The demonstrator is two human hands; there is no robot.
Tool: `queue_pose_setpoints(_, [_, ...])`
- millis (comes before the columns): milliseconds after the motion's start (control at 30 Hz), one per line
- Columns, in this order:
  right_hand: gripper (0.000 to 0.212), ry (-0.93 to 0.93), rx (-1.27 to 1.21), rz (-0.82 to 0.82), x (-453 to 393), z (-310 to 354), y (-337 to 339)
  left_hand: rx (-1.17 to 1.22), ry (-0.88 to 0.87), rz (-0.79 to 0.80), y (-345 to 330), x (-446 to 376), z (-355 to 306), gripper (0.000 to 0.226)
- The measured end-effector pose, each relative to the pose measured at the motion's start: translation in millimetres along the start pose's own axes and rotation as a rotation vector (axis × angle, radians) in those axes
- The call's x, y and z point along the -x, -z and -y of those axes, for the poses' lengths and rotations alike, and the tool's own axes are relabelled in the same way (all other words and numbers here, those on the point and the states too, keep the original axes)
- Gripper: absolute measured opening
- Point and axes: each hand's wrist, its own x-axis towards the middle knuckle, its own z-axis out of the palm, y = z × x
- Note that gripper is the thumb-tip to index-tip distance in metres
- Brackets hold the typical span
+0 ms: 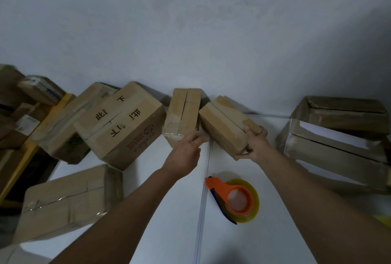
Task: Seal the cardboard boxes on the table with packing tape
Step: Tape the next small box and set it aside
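A small cardboard box (224, 124) lies tilted near the wall on the white table (275, 232). My right hand (255, 142) grips its near right corner, fingers curled over the top edge. My left hand (187, 147) reaches with loose fingers toward the gap between this box and another small box (182, 113) just to its left; I cannot tell whether it touches either. A roll of yellowish packing tape on an orange dispenser (238, 199) lies on the table nearer to me, between my forearms.
A large printed box (122, 124) and a longer one behind it sit left of centre. A taped box (65, 200) lies at the near left. An open carton (338, 132) stands at the right. More boxes (25, 103) pile up beyond the table's left edge.
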Motion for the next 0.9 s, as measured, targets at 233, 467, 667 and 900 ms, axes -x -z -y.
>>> queue_pose_setpoints(233, [0.04,0.324,-0.042,-0.118,49,-10,24,0.206,-0.073,-0.115,14,-20,-17,0.051])
queue_pose_setpoints(467, [0.041,0.447,-0.025,0.112,118,-10,20,0.408,0.074,-0.286,65,-27,-39,0.06])
queue_pose_setpoints(667, [0.044,0.092,0.142,0.39,165,-27,-2,0.329,0.204,-0.282,108,31,-5,0.052])
queue_pose_setpoints(900, [0.048,-0.107,0.392,0.425,187,-95,-45,0.403,0.466,-0.176,77,135,67,0.049])
